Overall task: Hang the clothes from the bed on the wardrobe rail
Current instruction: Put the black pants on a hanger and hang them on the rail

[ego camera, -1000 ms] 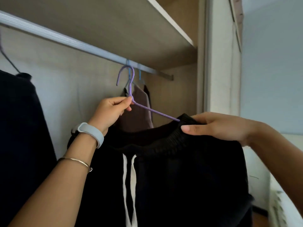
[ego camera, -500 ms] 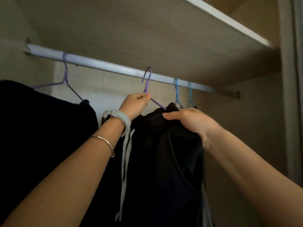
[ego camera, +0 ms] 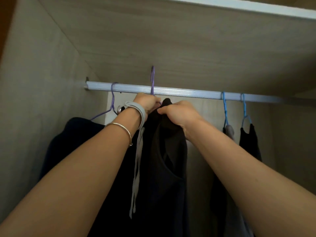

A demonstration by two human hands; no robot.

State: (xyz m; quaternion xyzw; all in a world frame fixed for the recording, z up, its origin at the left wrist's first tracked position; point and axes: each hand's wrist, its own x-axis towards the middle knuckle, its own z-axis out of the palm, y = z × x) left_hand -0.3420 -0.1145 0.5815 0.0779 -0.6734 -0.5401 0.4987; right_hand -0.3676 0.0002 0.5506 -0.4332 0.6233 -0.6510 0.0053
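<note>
**A:** Across the middle of the frame runs the wardrobe rail (ego camera: 171, 92), and below centre I've got the black garment (ego camera: 164, 159) bunched up just under it. What do you read?

**B:** To the lower left there's a dark garment (ego camera: 71, 137) already hung on a purple hanger (ego camera: 112, 101). At right, two blue hangers (ego camera: 225, 108) carry smaller pieces. Your load sits between them.

**A:** My left hand (ego camera: 147, 102) is closed around the neck of the garment's own purple hanger (ego camera: 152, 79), fingers curled tight. My right hand (ego camera: 179, 113) is pinching the waistband fabric up against it.

**B:** The hook stands above the rail, in the upper centre. I can't tell from here whether it has cleared the back side.

**A:** I'd judge I'm at the hooking step, not finished. Next I need the hook over the rail and lowered until it bears weight, then the right hand lets the cloth drop.

**B:** Mind the pale drawstring (ego camera: 136, 168) hanging by your left wrist; it could snag your wristband (ego camera: 136, 108).
</note>
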